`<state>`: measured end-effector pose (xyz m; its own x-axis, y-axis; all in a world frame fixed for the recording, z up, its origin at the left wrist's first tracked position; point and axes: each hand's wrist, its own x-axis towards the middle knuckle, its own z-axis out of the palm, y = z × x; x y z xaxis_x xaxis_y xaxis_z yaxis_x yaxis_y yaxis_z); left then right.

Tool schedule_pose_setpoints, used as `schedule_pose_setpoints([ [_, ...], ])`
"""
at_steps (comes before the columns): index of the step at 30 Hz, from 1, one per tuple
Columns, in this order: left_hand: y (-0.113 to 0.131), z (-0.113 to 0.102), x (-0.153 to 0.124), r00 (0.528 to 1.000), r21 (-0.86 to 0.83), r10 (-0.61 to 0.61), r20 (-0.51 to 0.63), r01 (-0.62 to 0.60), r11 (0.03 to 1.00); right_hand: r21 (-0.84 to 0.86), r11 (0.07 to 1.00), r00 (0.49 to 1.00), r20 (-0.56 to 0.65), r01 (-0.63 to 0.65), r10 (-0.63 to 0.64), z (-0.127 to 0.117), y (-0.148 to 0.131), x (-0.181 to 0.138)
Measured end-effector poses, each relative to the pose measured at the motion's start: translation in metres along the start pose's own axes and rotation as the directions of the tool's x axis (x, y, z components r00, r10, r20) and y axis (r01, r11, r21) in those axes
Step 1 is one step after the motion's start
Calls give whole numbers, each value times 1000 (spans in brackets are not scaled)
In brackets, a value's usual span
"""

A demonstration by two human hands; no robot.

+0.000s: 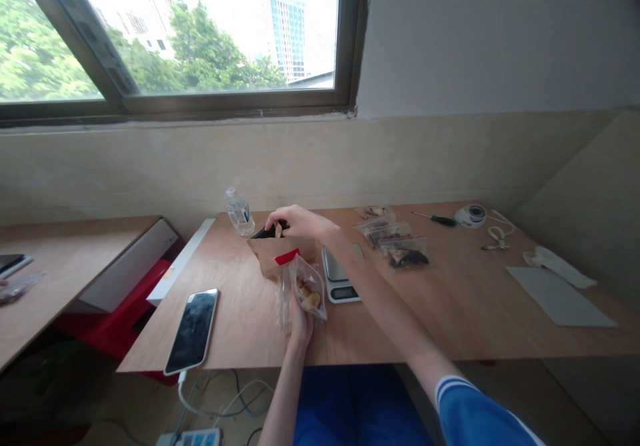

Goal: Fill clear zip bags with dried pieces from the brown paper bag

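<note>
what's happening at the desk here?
A person at a wooden desk holds a small clear zip bag with light brown pieces inside, upright in the left hand. The right hand reaches forward over a brown paper bag, pinching a small pale piece beside a dark tool. A small digital scale sits just right of the bags, more filled clear bags lie beyond it, and a phone lies to the left.

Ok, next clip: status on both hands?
Left hand holds clear bag of pale pieces upright. Right hand pinches a small piece over brown paper bag. Scale beside, nothing blocking.
</note>
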<state>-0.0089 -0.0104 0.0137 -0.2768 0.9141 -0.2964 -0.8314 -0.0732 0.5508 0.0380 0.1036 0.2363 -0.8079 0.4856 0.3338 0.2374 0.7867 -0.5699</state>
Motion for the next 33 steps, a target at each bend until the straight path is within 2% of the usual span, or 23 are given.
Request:
schedule_pose_setpoints([
  [3, 0, 1, 0, 1000, 17, 5, -3, -5, 1000, 21, 998, 998, 14, -55, 55, 0, -5, -2],
  [9, -1, 0, 2, 1000, -34, 15, -9, -16, 999, 32, 990, 983, 130, -138, 133, 7, -8, -3],
  [16, -1, -1, 2, 1000, -31, 14, 22, -13, 999, -3, 988, 987, 37, -155, 155, 4, -14, -7],
  [21, 0, 0, 0, 1000, -27, 10, 11, -10, 1000, 131, 979, 986, 77, -154, 145, 3, -13, -10],
  [26, -1, -3, 1, 1000, -25, -10, 7, 10, 1000, 333, 943, 996, -69, -22, 48, 6, -1, -15],
  [29, -1, -4, 1, 1000, -23, -1, 2, 1, 1000, 468, 883, 988, -120, -28, 95, 9, 6, -19],
  [31, -1, -4, 0, 1000, -23, -9, 5, 9, 1000, 468, 883, 979, -165, -33, 123, 11, 7, -21],
  [33, -1, -4, 1, 1000, -25, -16, 13, 16, 1000, 393, 919, 974, -207, 1, 87, 12, 5, -22],
])
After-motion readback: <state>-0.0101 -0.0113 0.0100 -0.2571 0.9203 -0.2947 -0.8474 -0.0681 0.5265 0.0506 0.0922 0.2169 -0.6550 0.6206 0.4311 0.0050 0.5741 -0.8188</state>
